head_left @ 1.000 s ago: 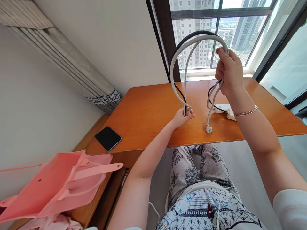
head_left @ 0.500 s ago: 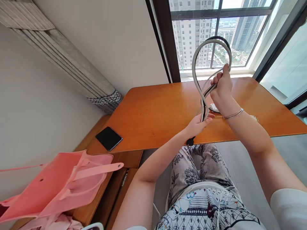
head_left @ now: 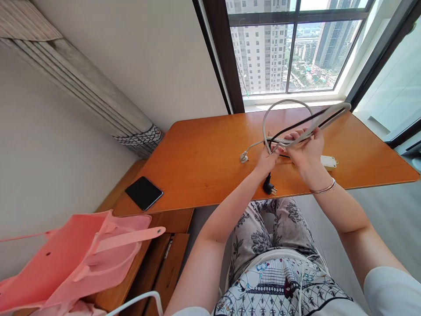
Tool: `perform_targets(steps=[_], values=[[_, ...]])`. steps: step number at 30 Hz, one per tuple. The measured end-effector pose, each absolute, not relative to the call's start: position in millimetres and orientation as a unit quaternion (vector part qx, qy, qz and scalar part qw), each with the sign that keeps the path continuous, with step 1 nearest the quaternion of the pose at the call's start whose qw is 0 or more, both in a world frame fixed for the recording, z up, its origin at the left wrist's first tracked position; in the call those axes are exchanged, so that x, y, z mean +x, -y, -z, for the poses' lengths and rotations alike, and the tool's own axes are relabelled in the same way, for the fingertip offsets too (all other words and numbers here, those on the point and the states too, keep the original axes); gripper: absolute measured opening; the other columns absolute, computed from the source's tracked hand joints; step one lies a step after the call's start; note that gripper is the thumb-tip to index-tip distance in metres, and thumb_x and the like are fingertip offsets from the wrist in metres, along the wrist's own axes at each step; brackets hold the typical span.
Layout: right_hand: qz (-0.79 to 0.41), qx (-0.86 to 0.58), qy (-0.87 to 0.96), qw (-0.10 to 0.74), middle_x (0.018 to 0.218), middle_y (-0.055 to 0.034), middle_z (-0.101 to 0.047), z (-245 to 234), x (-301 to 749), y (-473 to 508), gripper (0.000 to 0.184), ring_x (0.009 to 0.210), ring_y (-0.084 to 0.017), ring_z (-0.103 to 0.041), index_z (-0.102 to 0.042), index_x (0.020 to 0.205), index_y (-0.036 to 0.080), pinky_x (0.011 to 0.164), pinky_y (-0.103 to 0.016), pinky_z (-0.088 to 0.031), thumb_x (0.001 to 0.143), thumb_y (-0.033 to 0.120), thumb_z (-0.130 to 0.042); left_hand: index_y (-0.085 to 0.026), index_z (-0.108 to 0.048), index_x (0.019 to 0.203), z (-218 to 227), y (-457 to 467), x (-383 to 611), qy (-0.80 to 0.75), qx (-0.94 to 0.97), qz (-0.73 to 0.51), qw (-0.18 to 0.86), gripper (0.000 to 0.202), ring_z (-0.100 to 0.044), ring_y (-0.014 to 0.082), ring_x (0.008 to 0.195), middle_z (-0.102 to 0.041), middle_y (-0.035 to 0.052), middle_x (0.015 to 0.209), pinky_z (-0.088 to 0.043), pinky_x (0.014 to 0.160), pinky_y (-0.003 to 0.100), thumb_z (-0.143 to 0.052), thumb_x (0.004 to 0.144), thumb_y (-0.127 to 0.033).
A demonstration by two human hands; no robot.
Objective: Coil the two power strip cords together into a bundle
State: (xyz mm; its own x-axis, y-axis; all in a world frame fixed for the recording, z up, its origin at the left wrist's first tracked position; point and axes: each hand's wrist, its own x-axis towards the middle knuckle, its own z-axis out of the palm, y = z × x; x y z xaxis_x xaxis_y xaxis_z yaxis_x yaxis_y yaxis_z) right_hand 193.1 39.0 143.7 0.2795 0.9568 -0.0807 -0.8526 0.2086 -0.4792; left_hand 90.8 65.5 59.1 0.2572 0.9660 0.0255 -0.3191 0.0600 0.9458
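A grey cable (head_left: pixel 285 103) and a black cable (head_left: pixel 301 123) are bundled in loops above the orange wooden table (head_left: pixel 204 158). My left hand (head_left: pixel 268 160) is closed round the bundle at its near end. My right hand (head_left: pixel 305 147) grips the same bundle just to the right, fingers wrapped over it. The loops stretch right toward the window side. A grey plug (head_left: pixel 244 156) lies on the table to the left of my hands. A black plug (head_left: pixel 269 186) hangs below my left hand at the table's front edge. A white power strip (head_left: pixel 329 162) shows behind my right wrist.
A black phone (head_left: pixel 144 192) lies on a lower wooden unit at the left. A pink bag (head_left: pixel 75 259) sits at the lower left. A folded curtain (head_left: pixel 98 96) leans along the wall. A large window stands behind the table.
Both hands have come down from window height to just above the table. The upright loop now lies flatter, pointing right. The grey plug has swung to the left, and the black plug now hangs in sight.
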Motion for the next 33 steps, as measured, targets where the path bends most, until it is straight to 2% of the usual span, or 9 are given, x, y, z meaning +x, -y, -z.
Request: perform_targets(steps=[5,11,15,20,22,24,27,30,33], values=[[-0.650,-0.221,0.045,0.726,0.047,0.0113,-0.042,-121,211,-30,0.042,0.044,-0.007,-0.052,-0.036,0.064,0.022,0.065,-0.028,-0.060,0.094,0.029,-0.064,-0.021,-0.067,0.113,-65,-66,77,-0.327,0.385,-0.593,0.627,0.036,-0.026,0.0031,0.045,-0.053,-0.0069,0.067,-0.021,0.044,0.021,-0.080,0.084,-0.038],[-0.674,-0.250,0.064,0.693,0.045,0.0120,-0.041,-94,228,-24,0.038,0.051,-0.010,-0.059,-0.043,0.066,0.024,0.067,-0.028,-0.063,0.086,0.023,-0.075,-0.019,-0.061,0.080,-68,-73,57,-0.304,0.310,-0.618,0.656,0.030,-0.019,0.0013,0.039,-0.036,-0.0093,0.057,-0.020,0.038,0.020,-0.082,0.083,-0.041],[-0.674,-0.240,0.046,0.697,0.044,0.0120,-0.036,-86,232,-18,0.041,0.049,-0.010,-0.057,-0.042,0.064,0.024,0.071,-0.030,-0.065,0.087,0.025,-0.075,-0.018,-0.056,0.073,-71,-76,52,-0.318,0.248,-0.624,0.669,0.037,-0.016,0.0024,0.038,-0.022,-0.0106,0.052,-0.019,0.036,0.018,-0.075,0.090,-0.045],[-0.687,-0.231,0.136,0.675,0.044,0.0107,-0.030,-72,243,-4,0.059,0.055,-0.014,-0.062,-0.031,0.058,0.024,0.074,-0.036,-0.067,0.073,0.030,-0.087,-0.017,-0.058,0.075,-72,-79,46,-0.347,0.175,-0.627,0.675,0.031,-0.015,0.0029,0.037,-0.022,-0.0111,0.049,-0.018,0.035,0.018,-0.064,0.099,-0.036],[-0.685,-0.253,0.207,0.652,0.045,0.0093,-0.035,-63,251,1,0.060,0.056,-0.017,-0.064,-0.031,0.056,0.025,0.076,-0.043,-0.068,0.066,0.032,-0.089,-0.018,-0.054,0.071,-71,-80,43,-0.348,0.166,-0.625,0.678,0.033,-0.016,0.0023,0.036,-0.022,-0.0114,0.048,-0.018,0.035,0.017,-0.068,0.097,-0.034],[-0.661,-0.291,0.276,0.634,0.048,0.0085,-0.045,-57,259,3,0.050,0.051,-0.017,-0.062,-0.041,0.057,0.025,0.076,-0.046,-0.067,0.063,0.031,-0.090,-0.018,-0.049,0.068,-70,-80,41,-0.349,0.165,-0.622,0.681,0.037,-0.016,0.0019,0.035,-0.022,-0.0118,0.047,-0.018,0.035,0.016,-0.071,0.094,-0.032],[-0.589,-0.352,0.339,0.644,0.057,0.0065,-0.060,-57,272,1,0.032,0.052,-0.018,-0.066,-0.065,0.081,0.023,0.072,-0.042,-0.067,0.061,0.026,-0.090,-0.018,-0.044,0.066,-68,-78,39,-0.359,0.176,-0.616,0.678,0.039,-0.016,0.0014,0.035,-0.023,-0.0120,0.045,-0.016,0.035,0.015,-0.068,0.096,-0.027],[-0.488,-0.397,0.382,0.677,0.067,0.0071,-0.068,-66,284,-6,0.058,0.061,-0.019,-0.072,-0.066,0.111,0.027,0.066,-0.034,-0.064,0.059,0.021,-0.091,-0.018,-0.041,0.066,-68,-76,39,-0.368,0.207,-0.612,0.669,0.039,-0.017,0.0010,0.035,-0.024,-0.0125,0.045,-0.015,0.036,0.015,-0.066,0.097,-0.023],[-0.431,-0.449,0.442,0.646,0.071,0.0086,-0.069,-75,295,-10,0.077,0.067,-0.018,-0.074,-0.062,0.123,0.031,0.069,-0.031,-0.063,0.054,0.016,-0.093,-0.018,-0.042,0.067,-68,-73,37,-0.376,0.256,-0.594,0.663,0.039,-0.018,0.0005,0.035,-0.026,-0.0132,0.045,-0.016,0.037,0.014,-0.070,0.094,-0.024]])
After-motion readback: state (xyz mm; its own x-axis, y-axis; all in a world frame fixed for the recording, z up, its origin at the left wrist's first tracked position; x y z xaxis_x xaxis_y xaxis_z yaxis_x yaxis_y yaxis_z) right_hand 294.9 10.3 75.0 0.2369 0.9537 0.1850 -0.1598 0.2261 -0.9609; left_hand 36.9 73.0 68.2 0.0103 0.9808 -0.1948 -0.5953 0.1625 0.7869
